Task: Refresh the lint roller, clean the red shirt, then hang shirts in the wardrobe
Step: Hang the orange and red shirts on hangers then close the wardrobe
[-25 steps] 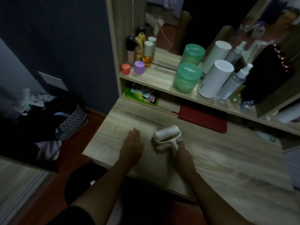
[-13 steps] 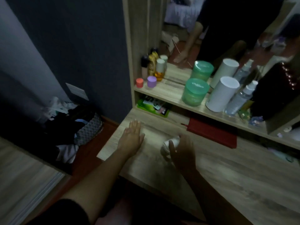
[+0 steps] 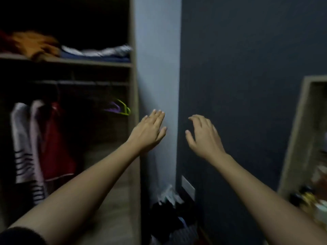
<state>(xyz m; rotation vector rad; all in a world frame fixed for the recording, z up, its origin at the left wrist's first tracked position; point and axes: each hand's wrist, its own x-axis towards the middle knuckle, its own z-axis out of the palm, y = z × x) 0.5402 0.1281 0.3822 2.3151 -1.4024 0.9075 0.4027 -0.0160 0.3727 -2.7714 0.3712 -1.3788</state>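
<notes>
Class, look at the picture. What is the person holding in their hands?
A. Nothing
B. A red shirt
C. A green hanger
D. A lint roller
A: the left hand has straight fingers and the right hand has loosely spread fingers, and neither has anything in it.

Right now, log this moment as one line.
left hand: open, empty | right hand: open, empty | red garment: hanging in wardrobe

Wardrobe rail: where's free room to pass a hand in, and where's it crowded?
Free: the rail stretch between the red garment and the empty hangers. Crowded: pale garments left of it; the upper shelf is covered.
</notes>
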